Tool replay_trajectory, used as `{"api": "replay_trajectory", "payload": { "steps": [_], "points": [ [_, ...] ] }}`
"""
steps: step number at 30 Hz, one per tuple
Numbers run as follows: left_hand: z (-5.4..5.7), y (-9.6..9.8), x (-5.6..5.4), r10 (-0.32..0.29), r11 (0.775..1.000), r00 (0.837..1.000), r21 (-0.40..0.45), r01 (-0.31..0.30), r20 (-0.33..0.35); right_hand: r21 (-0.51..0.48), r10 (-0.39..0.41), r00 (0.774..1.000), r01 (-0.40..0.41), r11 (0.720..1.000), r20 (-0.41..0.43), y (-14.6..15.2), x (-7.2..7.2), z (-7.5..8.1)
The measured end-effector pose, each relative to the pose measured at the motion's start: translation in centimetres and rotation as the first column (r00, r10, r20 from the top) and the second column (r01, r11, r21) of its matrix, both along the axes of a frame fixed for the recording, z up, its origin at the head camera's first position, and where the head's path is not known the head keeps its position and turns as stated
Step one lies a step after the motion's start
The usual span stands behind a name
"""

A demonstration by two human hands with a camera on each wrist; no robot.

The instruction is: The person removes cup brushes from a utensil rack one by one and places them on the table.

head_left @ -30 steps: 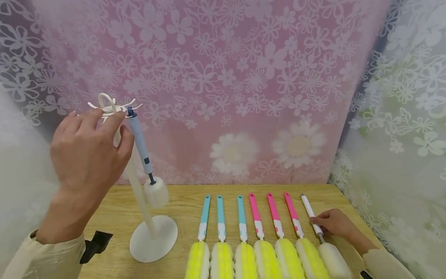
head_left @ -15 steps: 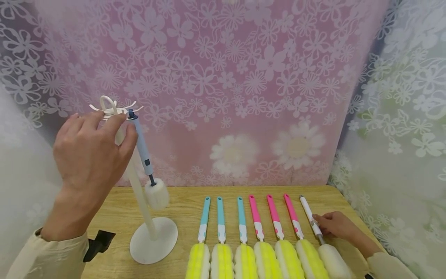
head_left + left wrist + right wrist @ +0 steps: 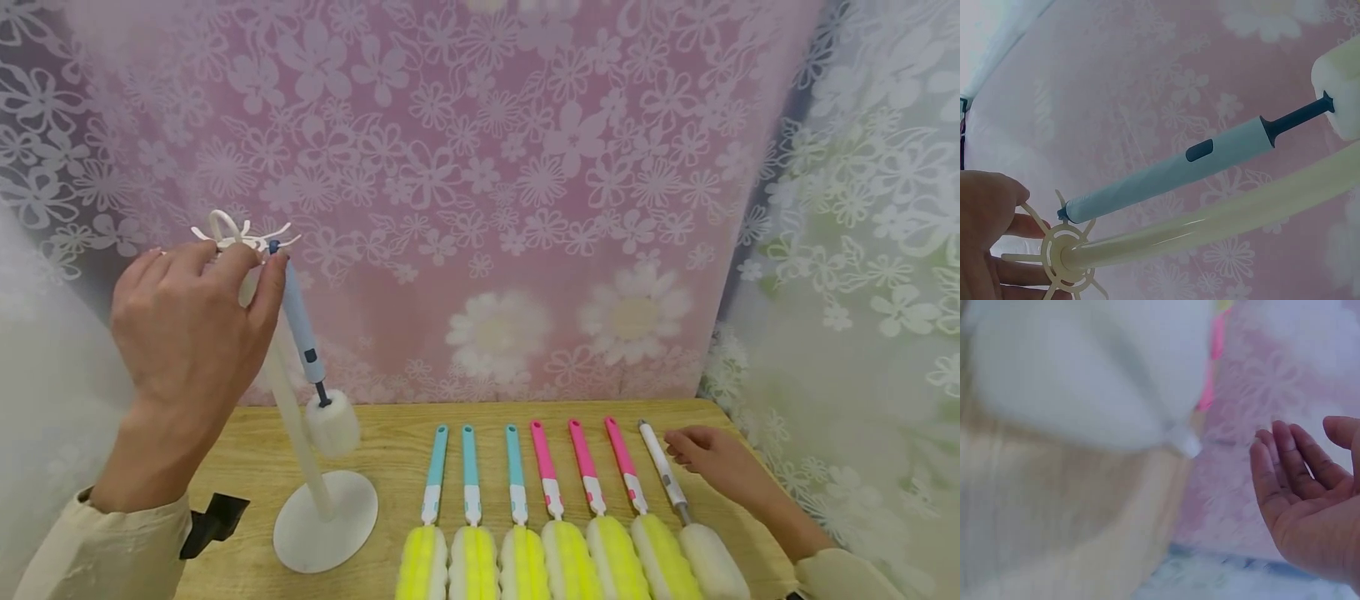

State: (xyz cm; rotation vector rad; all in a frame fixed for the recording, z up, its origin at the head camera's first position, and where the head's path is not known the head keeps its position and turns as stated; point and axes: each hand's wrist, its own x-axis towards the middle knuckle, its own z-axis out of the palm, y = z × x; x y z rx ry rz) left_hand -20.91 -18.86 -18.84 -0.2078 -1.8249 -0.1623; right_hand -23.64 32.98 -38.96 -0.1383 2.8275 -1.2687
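At the top of a white hook stand [image 3: 294, 417], my left hand [image 3: 187, 325] holds the ring of hooks [image 3: 1067, 253]. In the left wrist view the fingers lie behind the hooks and the thumb is at one hook's tip. A bottle brush with a light blue handle [image 3: 1166, 175] and white sponge head [image 3: 333, 423] hangs from a neighbouring hook, close by my thumb. My right hand [image 3: 712, 458] is off to the right of a white-handled sponge brush [image 3: 660, 462] lying on the table. In the right wrist view this right hand [image 3: 1310, 494] holds nothing, its fingers loosely bent.
Several sponge brushes lie in a row on the wooden table [image 3: 397, 417], with turquoise handles [image 3: 469, 454] and pink handles [image 3: 543, 450] and yellow-and-white heads [image 3: 573, 558]. The stand's round base [image 3: 326, 533] is at the left. Flowered curtains [image 3: 480, 167] hang behind the table.
My right hand has let go of the white-handled brush and moved slightly up. My left thumb has shifted closer to the blue brush's top end. The view has shifted slightly.
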Motion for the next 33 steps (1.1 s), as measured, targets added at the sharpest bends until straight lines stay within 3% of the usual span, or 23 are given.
{"api": "replay_trajectory", "payload": {
  "steps": [8, 16, 19, 24, 30, 33],
  "points": [
    [0.3, -0.3, 0.0, -0.016, 1.0, 1.0, -0.015, 0.016, -0.016, -0.11, 0.033, 0.981, -0.055, 0.992, -0.193, -5.4, -0.6, 1.8],
    [0.3, -0.7, 0.1, -0.071, 0.997, 0.997, 0.013, 0.07, 0.031, -0.17, 0.136, 0.966, -0.175, 0.97, -0.222, -13.5, -1.1, 3.7],
    [0.5, -0.9, 0.2, -0.091, 0.996, 0.995, 0.017, 0.091, 0.045, -0.205, 0.189, 0.955, -0.237, 0.95, -0.228, -16.8, -1.3, 4.6],
    [0.6, -1.2, 0.4, -0.123, 0.992, 0.989, 0.047, 0.119, 0.083, -0.246, 0.279, 0.919, -0.35, 0.904, -0.279, -21.9, -1.5, 5.3],
    [0.7, -1.1, 0.9, -0.086, 0.989, 0.986, 0.13, 0.068, 0.142, -0.289, 0.322, 0.888, -0.419, 0.861, -0.328, -27.5, -2.0, 6.2],
    [0.7, -0.9, 1.0, -0.058, 0.992, 0.992, 0.116, 0.045, 0.109, -0.303, 0.321, 0.874, -0.438, 0.847, -0.365, -30.1, -2.1, 7.2]
  ]
}}
